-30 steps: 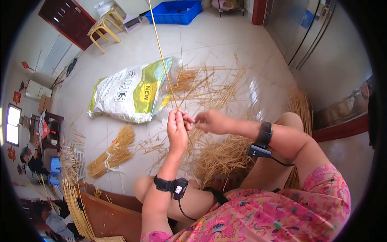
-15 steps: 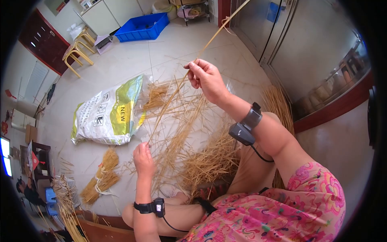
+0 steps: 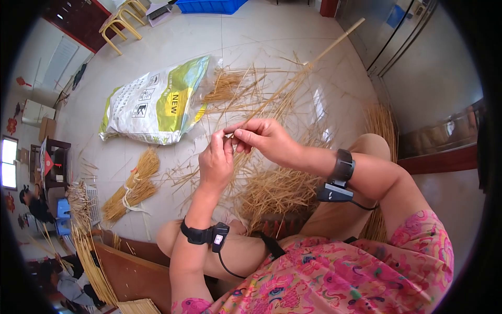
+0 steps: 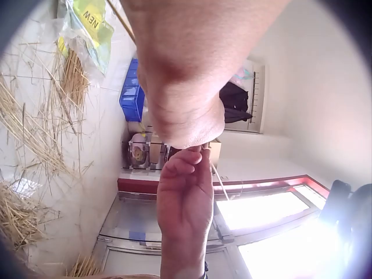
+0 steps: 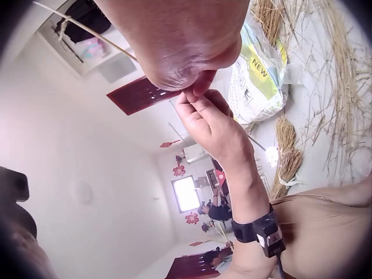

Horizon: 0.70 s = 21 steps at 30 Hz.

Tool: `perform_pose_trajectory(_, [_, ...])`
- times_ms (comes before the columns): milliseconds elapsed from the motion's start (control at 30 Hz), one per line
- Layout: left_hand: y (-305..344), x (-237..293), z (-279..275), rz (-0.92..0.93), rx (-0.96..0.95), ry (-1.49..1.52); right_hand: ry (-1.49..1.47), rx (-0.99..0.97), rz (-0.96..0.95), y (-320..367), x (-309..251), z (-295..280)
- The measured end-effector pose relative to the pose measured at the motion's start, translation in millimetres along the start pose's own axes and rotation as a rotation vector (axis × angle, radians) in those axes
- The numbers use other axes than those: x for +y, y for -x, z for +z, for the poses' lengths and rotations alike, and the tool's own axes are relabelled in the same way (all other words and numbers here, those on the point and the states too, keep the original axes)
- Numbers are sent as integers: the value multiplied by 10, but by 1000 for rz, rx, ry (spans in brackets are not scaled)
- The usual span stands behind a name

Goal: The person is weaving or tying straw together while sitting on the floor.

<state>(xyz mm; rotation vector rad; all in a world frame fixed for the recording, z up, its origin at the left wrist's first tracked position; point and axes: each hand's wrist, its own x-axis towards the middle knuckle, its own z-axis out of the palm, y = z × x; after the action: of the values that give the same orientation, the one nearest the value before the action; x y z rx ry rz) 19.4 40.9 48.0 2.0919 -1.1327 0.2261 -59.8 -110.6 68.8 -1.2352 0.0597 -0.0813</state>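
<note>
A long thin straw stalk (image 3: 334, 43) slants from the two hands up to the right in the head view; its thicker end has a small knot. My right hand (image 3: 269, 142) pinches the stalk between thumb and forefinger. Fingertips touching it, my left hand (image 3: 216, 162) has thumb and forefinger closed at the same spot, where the fingers hide the stalk's lower end. In the right wrist view the stalk (image 5: 96, 35) sticks out past the right hand (image 5: 180, 43), and the left hand (image 5: 212, 125) meets it from below.
Loose straw (image 3: 282, 193) lies heaped by the legs and scattered over the floor. A white and green bag (image 3: 157, 102) holds more straw. Left of the legs are a tied bundle (image 3: 130, 186) and a brown board (image 3: 133, 272). Beyond stand a blue bin (image 3: 209, 5) and stools; people sit far left.
The hands, wide apart half a second ago with the stalk stretched between them, have come together at the fingertips. The right hand has moved down, the left up and to the right.
</note>
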Motion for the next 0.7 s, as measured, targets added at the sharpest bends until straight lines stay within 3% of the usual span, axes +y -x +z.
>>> perform_pose_trajectory(233, [-51, 23, -70, -10, -31, -93, -88, 204, -17, -76, -69, -125])
perform_pose_trajectory(367, [-46, 40, -47, -15, 4, -2, -87, 163, 13, -67, -14, -73])
perform_pose_trajectory(700, [-60, 91, -4, -36, 16, -125, -6, 177, 55, -103, 111, -39])
